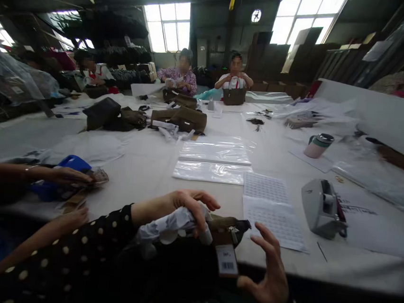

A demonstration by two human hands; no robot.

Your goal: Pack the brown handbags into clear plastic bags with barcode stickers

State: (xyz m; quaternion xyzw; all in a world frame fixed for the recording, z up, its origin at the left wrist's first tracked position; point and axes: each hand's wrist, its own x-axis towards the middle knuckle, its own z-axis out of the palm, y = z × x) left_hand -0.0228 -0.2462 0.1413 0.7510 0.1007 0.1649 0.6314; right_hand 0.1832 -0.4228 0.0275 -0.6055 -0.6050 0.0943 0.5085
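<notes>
Olive-brown fabric shows at the edge of a bag [221,221] held low at the near side of a white-covered table [140,161], seen from the head camera, between the two hands of a worker in dark polka-dot sleeves [96,240]. The worker's left hand [186,207] lies over white wrapping [172,221] at the bag's left, its fingers bent down across the material; how firmly they grip, the view does not tell. The right hand [270,265] is raised just beyond the bag's other end, fingers spread apart and thumb near the lower corner of a barcoded tag [227,260]; whether the thumb touches it cannot be told. The tag hangs in front of the bag, near a metal zipper pull [233,230].

Just past the bag, printed sheets [269,210] lie beside a stack of clear plastic sleeves [213,164]. To the right sit a grey desktop device [321,208] and, farther back, a pink cup [317,146] with a dark lid. At left, a co-worker's hands [69,175] reach in near a bright blue object [74,162].

Across the table, brown bags [180,118] lie near a person in a purple patterned top [190,83], while another person in white and red [226,81] holds up a dark bag with pale handles [234,96].
</notes>
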